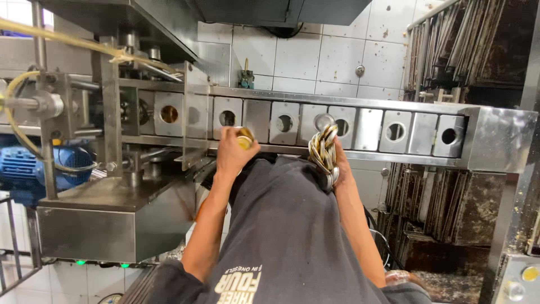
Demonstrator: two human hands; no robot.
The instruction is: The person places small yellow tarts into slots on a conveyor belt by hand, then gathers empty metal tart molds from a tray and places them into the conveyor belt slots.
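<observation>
**Both hands loaded at the steel plate conveyor**

Left hand (233,149): fingers closed around one small gold-coloured round cup (244,138), held up just in front of the conveyor's row of steel plates (337,126), near the plate hole (227,117) above it.

Right hand (336,163): gripping a nested stack of shiny metal cups (323,151), stack fanned and tilted, top end touching or just at the plate hole (324,121) there; can't tell if it's seated.

Plates run left to right, each with a round hole. Blue motor (42,166) low left, yellow hose (14,121) looped above it. Dark metal trays (450,45) racked upright at right. White tiled wall (315,53) behind.
</observation>
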